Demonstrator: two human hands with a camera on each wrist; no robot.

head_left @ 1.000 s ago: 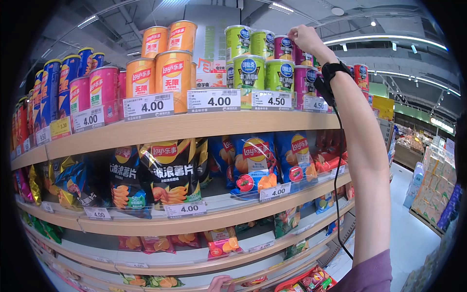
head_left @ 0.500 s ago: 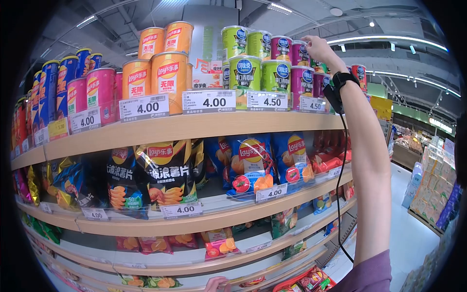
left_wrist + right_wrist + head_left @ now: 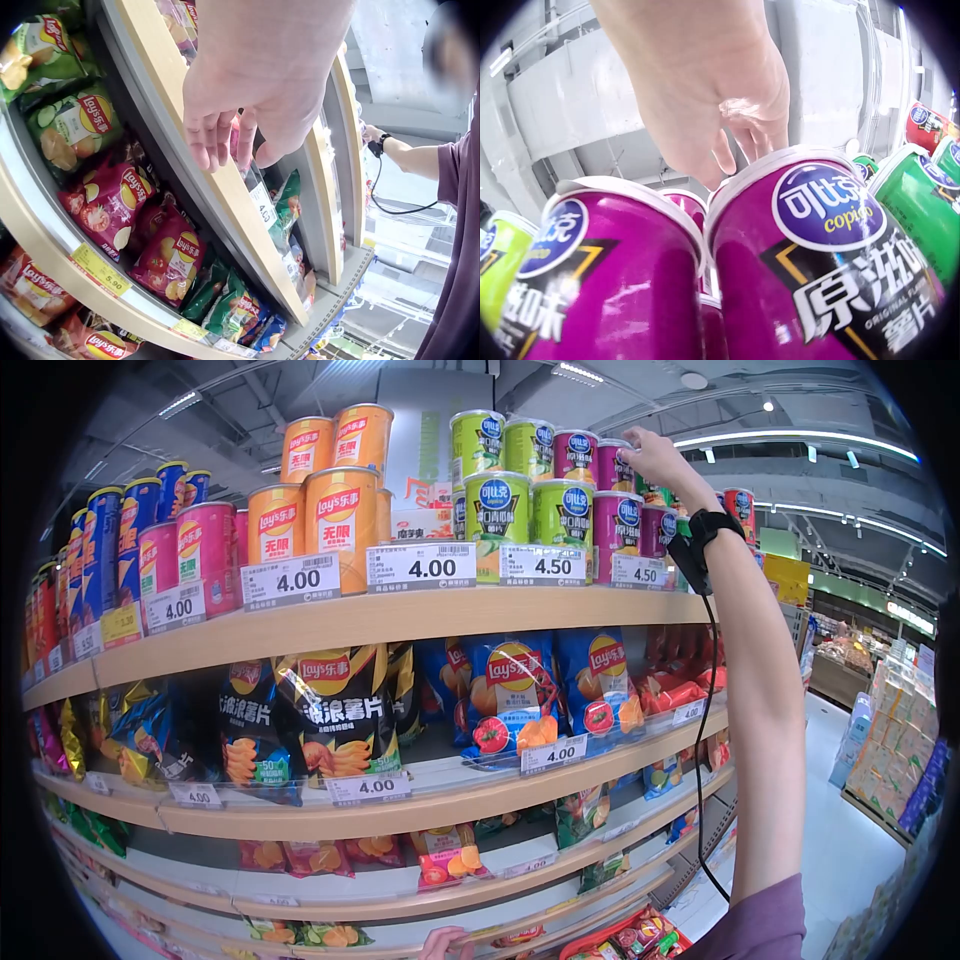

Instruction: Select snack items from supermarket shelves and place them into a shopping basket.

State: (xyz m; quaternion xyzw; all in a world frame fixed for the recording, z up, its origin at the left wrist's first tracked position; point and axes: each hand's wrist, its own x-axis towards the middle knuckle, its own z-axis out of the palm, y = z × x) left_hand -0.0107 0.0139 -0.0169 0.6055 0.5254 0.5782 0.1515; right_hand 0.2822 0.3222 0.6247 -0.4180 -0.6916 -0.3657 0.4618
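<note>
My right hand (image 3: 660,465) is raised at the top shelf, beside the purple potato chip can (image 3: 614,467) in the upper row. In the right wrist view, its loosely bent fingers point down behind the pale rim of a large purple can (image 3: 821,270); that rim hides the fingertips. A second purple can (image 3: 622,277) stands to the left. Lower down, my left hand (image 3: 259,97) hangs in front of a wooden shelf edge (image 3: 225,195), fingers relaxed and holding nothing. Bags of chips (image 3: 172,259) lie on the shelf below it.
Green cans (image 3: 502,520) and orange cans (image 3: 342,510) are stacked along the top shelf (image 3: 420,622), behind price tags (image 3: 553,567). Chip bags (image 3: 510,695) fill the shelf underneath. A black cable (image 3: 708,660) hangs from my right wrist. The aisle floor (image 3: 825,760) shows at right.
My right hand has shifted rightward along the cans, and the upper purple can beside it now shows more fully. The left hand stays low at the shelves.
</note>
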